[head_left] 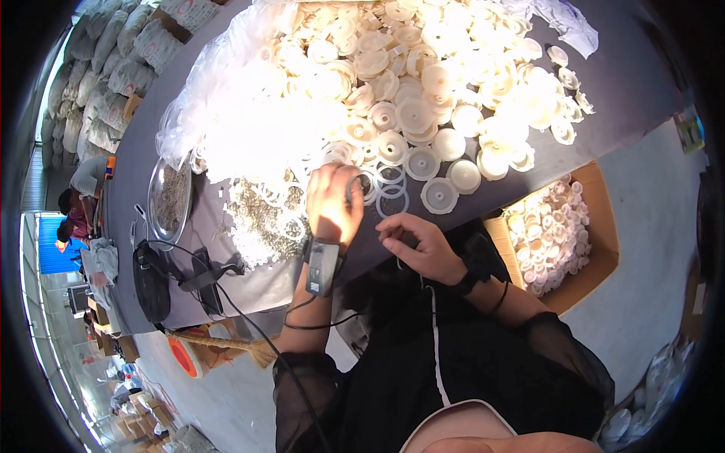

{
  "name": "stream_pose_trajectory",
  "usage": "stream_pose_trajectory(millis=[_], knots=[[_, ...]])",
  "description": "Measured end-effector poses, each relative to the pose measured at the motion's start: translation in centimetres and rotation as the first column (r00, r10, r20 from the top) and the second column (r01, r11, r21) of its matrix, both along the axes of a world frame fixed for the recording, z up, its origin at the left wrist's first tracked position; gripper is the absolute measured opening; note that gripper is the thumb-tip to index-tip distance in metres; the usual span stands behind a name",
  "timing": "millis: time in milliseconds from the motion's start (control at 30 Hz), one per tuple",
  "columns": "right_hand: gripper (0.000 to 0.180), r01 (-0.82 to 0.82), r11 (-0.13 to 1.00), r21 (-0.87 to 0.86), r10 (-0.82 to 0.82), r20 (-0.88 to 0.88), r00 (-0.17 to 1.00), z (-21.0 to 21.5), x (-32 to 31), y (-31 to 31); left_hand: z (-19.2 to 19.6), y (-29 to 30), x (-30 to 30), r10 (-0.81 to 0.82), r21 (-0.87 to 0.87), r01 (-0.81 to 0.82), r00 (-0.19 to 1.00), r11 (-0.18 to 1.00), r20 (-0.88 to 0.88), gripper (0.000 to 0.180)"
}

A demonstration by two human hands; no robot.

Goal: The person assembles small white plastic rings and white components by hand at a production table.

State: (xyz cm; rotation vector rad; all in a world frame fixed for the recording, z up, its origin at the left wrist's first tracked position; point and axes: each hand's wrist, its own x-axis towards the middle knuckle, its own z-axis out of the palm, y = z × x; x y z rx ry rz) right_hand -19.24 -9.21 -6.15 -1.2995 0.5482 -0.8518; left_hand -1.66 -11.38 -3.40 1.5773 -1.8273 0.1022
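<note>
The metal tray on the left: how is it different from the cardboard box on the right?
Shape: the metal tray is rounded and shiny, while the cardboard box is brown and angular.
Place: the tray rests on the table; the box stands off it.
Contents: the tray holds fine greyish bits, the box larger pale pieces.
Both are open on top.

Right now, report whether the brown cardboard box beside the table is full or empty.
Not empty: small white round pieces heap inside the brown cardboard box; how deep, I cannot tell.
</note>
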Motion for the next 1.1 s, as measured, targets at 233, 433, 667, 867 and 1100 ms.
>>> stream_pose_trajectory(millis=[233, 433, 667, 867, 1100], knots=[[0.020, 0.020, 0.996, -0.082, -0.037, -0.203, 0.978, 0.0, 0.2, -0.5, -2.1, 6.7, 1.2, 0.048, 0.062, -0.038, 0.984, 0.997, -0.174, 0.015], [0.019, -0.036, 0.991, -0.133, 0.002, -0.247, 0.969, 0.3, 1.6, 0.2, -3.9, 12.2, 1.9, 0.301, 0.145, -0.284, 0.948, 0.948, -0.108, 0.015], [0.013, -0.012, 0.975, -0.221, -0.047, -0.262, 0.964, -0.6, 2.3, 0.8, -4.4, 13.6, 6.1, 0.536, 0.080, -0.538, 0.793, 0.839, -0.289, 0.013], [0.012, -0.010, 0.986, -0.167, -0.038, -0.282, 0.959, -0.8, 2.6, 1.1, -3.9, 12.3, 5.6, 0.522, 0.163, -0.509, 0.852, 0.845, -0.049, 0.014], [0.011, -0.023, 0.985, -0.172, -0.028, -0.290, 0.957, -0.5, 2.4, 1.3, -4.1, 12.2, 6.5, 0.419, 0.090, -0.419, 0.908, 0.903, 0.017, 0.011]])
